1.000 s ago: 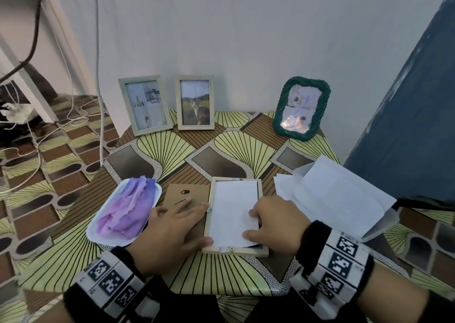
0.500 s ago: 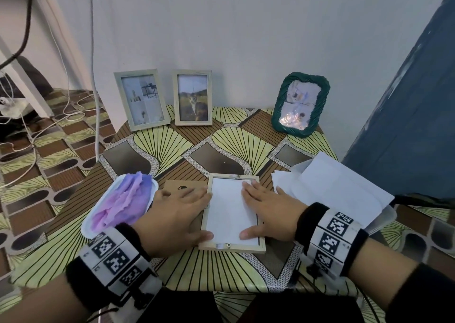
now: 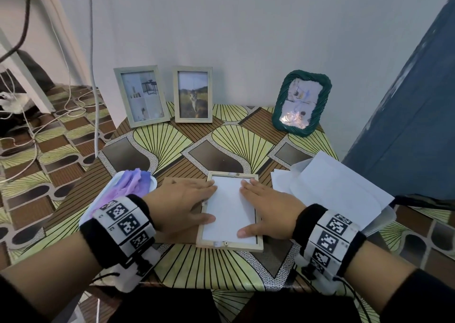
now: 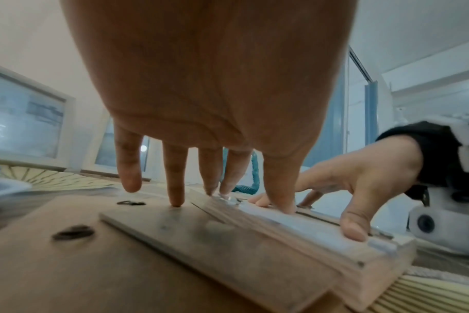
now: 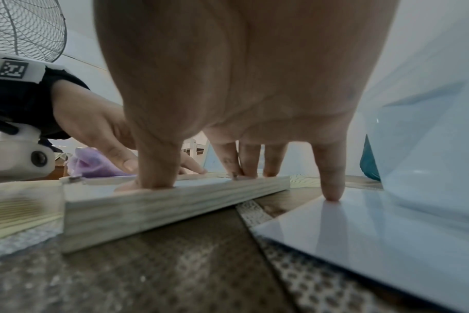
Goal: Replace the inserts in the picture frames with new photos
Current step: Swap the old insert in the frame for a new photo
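The wooden frame lies face down near the front edge of the table, with a white sheet sitting in its back opening, and both hands are flat on it, most likely seating the new photo square in the recess before the backing goes on. The left hand lies with fingers straight and slightly spread, fingertips landing on the frame's left rail and the sheet's edge, the outer ones on the brown backing board that lies just beside the frame, likely parked there within reach. The right hand mirrors it, fingers straight and close together along the sheet's right edge, thumb pressing the sheet near the lower rail, little finger off the frame on a loose glossy sheet. Nothing is pinched; this is pressing, flat-handed. To the right is a stack of white papers, apparently the spare photos; to the left a white tray of purple cloth. Along the back wall stand two pale frames and a green woven frame, upright with pictures in them. The table wears a patterned green-and-brown cover, matching the floor, where white cables trail at left; a blue panel rises at right.
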The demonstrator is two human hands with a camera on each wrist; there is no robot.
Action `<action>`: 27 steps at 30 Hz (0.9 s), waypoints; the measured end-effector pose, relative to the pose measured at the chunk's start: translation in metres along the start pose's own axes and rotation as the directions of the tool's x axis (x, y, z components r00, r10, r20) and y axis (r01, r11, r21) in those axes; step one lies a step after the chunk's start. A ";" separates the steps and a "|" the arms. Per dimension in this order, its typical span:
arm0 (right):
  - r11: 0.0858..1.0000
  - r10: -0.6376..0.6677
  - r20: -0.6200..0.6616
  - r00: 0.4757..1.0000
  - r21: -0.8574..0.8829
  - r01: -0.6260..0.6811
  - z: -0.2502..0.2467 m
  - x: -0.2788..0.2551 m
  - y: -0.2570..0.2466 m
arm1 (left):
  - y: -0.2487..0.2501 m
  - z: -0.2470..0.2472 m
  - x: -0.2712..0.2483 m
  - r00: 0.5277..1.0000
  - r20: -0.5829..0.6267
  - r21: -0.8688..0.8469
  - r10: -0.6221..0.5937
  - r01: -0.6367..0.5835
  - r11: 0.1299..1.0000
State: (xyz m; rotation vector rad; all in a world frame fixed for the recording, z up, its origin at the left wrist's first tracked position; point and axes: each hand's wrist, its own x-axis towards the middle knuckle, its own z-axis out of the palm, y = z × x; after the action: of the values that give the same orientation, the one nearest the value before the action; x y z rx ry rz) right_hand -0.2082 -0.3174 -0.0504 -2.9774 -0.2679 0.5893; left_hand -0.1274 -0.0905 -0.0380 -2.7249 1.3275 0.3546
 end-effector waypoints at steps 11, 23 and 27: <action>0.999 -0.003 -0.070 0.998 0.042 0.006 0.002 -0.001 0.001 | -0.039 0.026 -0.046 0.999 0.042 -0.106 0.028 -0.024 0.994; 0.999 0.003 -0.059 0.998 0.046 0.000 0.003 -0.002 0.002 | -0.038 0.011 -0.062 0.990 0.112 -0.118 0.082 -0.068 0.991; 0.999 0.002 -0.058 0.998 0.047 0.000 0.003 0.000 0.003 | -0.036 0.008 -0.073 0.990 0.101 -0.098 0.094 -0.084 0.992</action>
State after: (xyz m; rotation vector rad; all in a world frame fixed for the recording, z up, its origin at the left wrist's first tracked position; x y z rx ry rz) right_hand -0.2086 -0.3201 -0.0531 -2.9435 -0.2444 0.5014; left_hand -0.1437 -0.0112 -0.0284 -2.6843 1.4416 0.5740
